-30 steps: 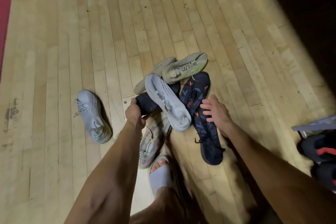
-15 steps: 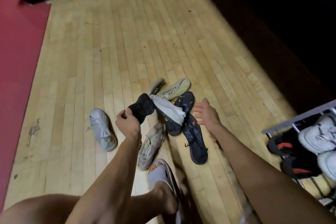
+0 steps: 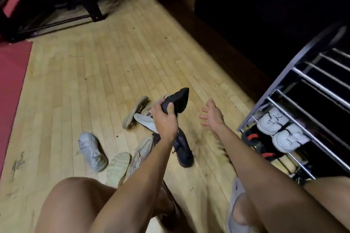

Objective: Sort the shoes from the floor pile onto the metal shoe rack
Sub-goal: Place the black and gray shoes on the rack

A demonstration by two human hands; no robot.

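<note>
My left hand [image 3: 164, 119] grips a black shoe [image 3: 179, 100] and holds it in the air above the floor pile, sole toward me. To its right my right hand [image 3: 211, 114] hovers open, fingers spread, holding nothing. On the floor below lie a second black shoe [image 3: 182, 148], a white shoe [image 3: 144, 121], a beige shoe [image 3: 135, 112], a pinkish-grey sneaker [image 3: 139, 154] and a pale grey sneaker [image 3: 91, 151] off to the left. The metal shoe rack [image 3: 310, 83] stands at the right, with two white shoes [image 3: 280, 130] and black-and-red shoes [image 3: 254, 139] on lower tiers.
The floor is pale wood planks. A red mat [image 3: 11, 89] lies along the left edge. Dark furniture legs [image 3: 94, 10] stand at the back, and a dark wall runs behind the rack. My bare knees and a slide sandal [image 3: 118, 166] fill the foreground.
My left hand has lifted the black shoe out of the pile and carried it up and to the right. My right hand came off the other black shoe and opened. The view swung toward the rack.
</note>
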